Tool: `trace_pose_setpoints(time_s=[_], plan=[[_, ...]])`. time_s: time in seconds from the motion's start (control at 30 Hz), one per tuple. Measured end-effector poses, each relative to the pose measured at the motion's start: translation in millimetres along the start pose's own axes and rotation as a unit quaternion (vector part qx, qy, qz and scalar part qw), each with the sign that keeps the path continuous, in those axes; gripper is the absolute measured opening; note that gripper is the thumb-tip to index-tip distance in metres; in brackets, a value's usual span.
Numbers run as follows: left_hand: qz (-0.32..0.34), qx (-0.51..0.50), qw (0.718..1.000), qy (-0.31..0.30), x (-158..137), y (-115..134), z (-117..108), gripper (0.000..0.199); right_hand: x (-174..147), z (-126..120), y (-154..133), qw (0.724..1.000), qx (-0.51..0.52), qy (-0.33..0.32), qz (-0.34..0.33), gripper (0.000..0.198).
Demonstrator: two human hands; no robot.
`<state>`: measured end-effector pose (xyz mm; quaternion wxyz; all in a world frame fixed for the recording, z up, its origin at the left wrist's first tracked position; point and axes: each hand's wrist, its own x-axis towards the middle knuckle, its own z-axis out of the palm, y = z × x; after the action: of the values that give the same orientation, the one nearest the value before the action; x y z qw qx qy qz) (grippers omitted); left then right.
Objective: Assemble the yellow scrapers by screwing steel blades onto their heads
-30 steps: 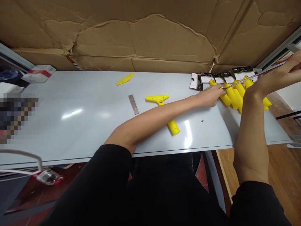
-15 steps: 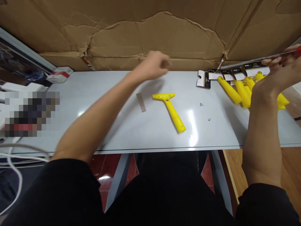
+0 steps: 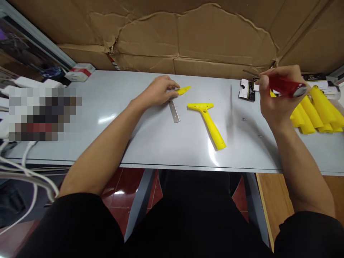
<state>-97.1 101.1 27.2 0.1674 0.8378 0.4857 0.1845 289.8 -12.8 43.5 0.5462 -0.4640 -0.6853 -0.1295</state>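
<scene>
Left hand (image 3: 162,90) at upper centre, and its grip is narrow, thumb and fingers about the left end of the yellow strip (image 3: 184,90)! Whether that strip is lifted or touching the desk (image 3: 150,143), I can't tell. Just below those fingers, the metal plate (image 3: 174,113) lies at a slant, its upper end by the hand.

Over to the upper right: right hand (image 3: 279,96) raised above the desk, grip wrapped firmly round the red screwdriver (image 3: 286,86), the shaft pointing left in the frame and a touch blurred.

Between the two hands, right of centre, there's the yellow T-handle (image 3: 211,125), lying flat, crossbar at the top, stem running down and to the right. Small screws (image 3: 244,119) sit to its right, with another lone screw (image 3: 259,136) lower down, near the right forearm.

Far right, yellow handles (image 3: 309,114) in a bunch, partly behind that forearm! A black-and-white card (image 3: 245,90) lies left of them, and cardboard (image 3: 177,39) fills the top of the frame.
</scene>
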Motion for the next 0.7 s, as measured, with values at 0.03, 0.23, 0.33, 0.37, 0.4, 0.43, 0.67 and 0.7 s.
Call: trace_pose_setpoints(time_s=[0.03, 0.23, 0.33, 0.37, 0.4, 0.43, 0.67, 0.7], plan=[[0.025, 0.0, 1.0, -0.011, -4.6, 3.6, -5.7, 0.038, -1.2, -3.4, -1.6, 0.998, -0.034, -0.035, -0.042, 0.038], [0.146, 0.028, 0.976, -0.159, -14.1, -2.6, -26.8, 0.045, -6.1, -6.2, -8.6, 0.898, -0.185, -0.372, -0.144, 0.031], [0.197, 0.011, 0.968, -0.156, -8.0, -13.2, -25.3, 0.035, -10.2, 0.9, -10.6, 0.847, -0.235, -0.434, -0.196, 0.033], [0.205, 0.006, 0.965, -0.162, -7.3, -14.6, -26.6, 0.032, -11.5, 2.8, -11.6, 0.838, -0.243, -0.438, -0.217, 0.031], [0.197, 0.005, 0.967, -0.162, -7.7, -14.4, -29.2, 0.029, -12.7, 4.2, -12.8, 0.831, -0.246, -0.442, -0.233, 0.029], [0.175, 0.003, 0.97, -0.17, -9.3, -12.4, -32.9, 0.026, -13.8, 5.1, -14.2, 0.825, -0.246, -0.446, -0.246, 0.026], [0.087, -0.307, 0.948, 0.009, -29.8, 45.4, -33.0, 0.041, -16.3, 2.3, -23.6, 0.82, -0.189, -0.484, -0.241, 0.034], [0.084, -0.341, 0.936, 0.019, -31.8, 56.2, -25.7, 0.045, -15.8, 1.6, -25.5, 0.833, -0.178, -0.475, -0.219, 0.039]])
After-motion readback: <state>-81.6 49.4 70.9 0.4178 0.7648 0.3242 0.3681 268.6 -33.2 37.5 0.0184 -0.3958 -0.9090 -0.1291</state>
